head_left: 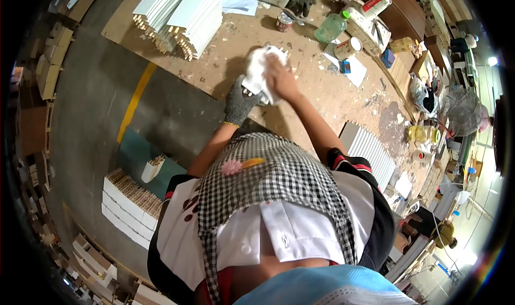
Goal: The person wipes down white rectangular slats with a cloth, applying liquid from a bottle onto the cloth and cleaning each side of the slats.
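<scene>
My left hand (240,100), in a grey knitted glove, grips the near end of a small stack of white strips with pale wooden pegs at the ends. Most of the stack is hidden under a crumpled white cloth (258,65). My bare right hand (281,80) is closed on the cloth and presses it against the strips; its fingers are partly blurred. Both hands are just above the brown workbench (214,72). Beyond them to the left, two rows of white strips with wooden pegs (196,18) stand packed on the bench.
Past my hands stand an open tin (284,21), a green-capped bottle (331,27) and white cans (348,48). More white strips (369,149) lie by my right elbow. On the lower left, pegged white pieces (129,208) are stacked beside a green surface (137,155). A fan (463,111) stands far right.
</scene>
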The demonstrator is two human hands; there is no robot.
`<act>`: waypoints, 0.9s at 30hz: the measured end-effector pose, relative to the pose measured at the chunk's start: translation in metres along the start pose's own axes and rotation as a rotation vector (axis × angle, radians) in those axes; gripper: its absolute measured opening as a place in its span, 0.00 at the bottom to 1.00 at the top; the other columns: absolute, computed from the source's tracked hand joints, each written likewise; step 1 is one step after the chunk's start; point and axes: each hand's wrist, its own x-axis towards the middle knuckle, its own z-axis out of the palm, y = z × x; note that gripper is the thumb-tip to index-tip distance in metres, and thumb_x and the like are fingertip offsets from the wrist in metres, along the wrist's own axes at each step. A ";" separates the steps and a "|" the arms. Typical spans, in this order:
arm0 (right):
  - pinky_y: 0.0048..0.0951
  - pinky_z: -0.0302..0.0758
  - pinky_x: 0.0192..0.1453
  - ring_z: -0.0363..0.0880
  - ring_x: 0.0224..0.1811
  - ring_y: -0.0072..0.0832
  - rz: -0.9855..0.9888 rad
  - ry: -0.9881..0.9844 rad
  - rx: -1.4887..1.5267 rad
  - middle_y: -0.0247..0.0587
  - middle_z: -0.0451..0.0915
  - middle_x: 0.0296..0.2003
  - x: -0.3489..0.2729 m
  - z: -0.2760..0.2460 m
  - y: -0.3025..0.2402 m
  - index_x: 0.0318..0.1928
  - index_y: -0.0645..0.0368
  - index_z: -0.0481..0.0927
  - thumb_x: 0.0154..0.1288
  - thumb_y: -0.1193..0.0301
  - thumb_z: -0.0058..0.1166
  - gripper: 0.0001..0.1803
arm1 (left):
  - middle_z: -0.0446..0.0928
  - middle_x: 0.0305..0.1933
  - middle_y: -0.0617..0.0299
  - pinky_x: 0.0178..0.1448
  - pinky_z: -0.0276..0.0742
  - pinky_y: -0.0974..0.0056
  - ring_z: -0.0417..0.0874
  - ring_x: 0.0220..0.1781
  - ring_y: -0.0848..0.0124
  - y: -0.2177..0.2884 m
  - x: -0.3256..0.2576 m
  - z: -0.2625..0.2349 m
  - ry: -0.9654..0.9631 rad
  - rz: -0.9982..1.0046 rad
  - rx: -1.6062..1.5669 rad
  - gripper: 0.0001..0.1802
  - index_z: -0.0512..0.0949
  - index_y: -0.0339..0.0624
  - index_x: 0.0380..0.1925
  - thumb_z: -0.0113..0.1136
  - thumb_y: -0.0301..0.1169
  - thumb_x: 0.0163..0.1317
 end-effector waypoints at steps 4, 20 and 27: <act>0.48 0.76 0.50 0.81 0.43 0.55 0.576 0.043 0.185 0.57 0.83 0.44 0.045 -0.019 0.083 0.44 0.59 0.82 0.72 0.65 0.48 0.13 | 0.72 0.62 0.42 0.64 0.73 0.53 0.76 0.62 0.52 -0.002 -0.001 -0.001 0.146 0.126 -0.086 0.54 0.62 0.33 0.66 0.79 0.51 0.45; 0.39 0.82 0.50 0.83 0.48 0.39 -0.080 0.038 0.207 0.32 0.70 0.69 -0.006 -0.037 -0.046 0.65 0.45 0.74 0.65 0.71 0.57 0.27 | 0.78 0.58 0.44 0.60 0.76 0.54 0.80 0.58 0.51 0.016 -0.005 -0.011 0.006 -0.004 0.041 0.22 0.71 0.37 0.59 0.57 0.32 0.67; 0.44 0.75 0.45 0.81 0.42 0.54 0.669 0.224 0.177 0.55 0.82 0.40 -0.006 -0.077 0.104 0.45 0.57 0.80 0.75 0.64 0.46 0.12 | 0.74 0.62 0.42 0.65 0.73 0.52 0.75 0.64 0.47 0.012 0.002 -0.026 0.143 0.577 0.321 0.20 0.73 0.38 0.56 0.58 0.29 0.65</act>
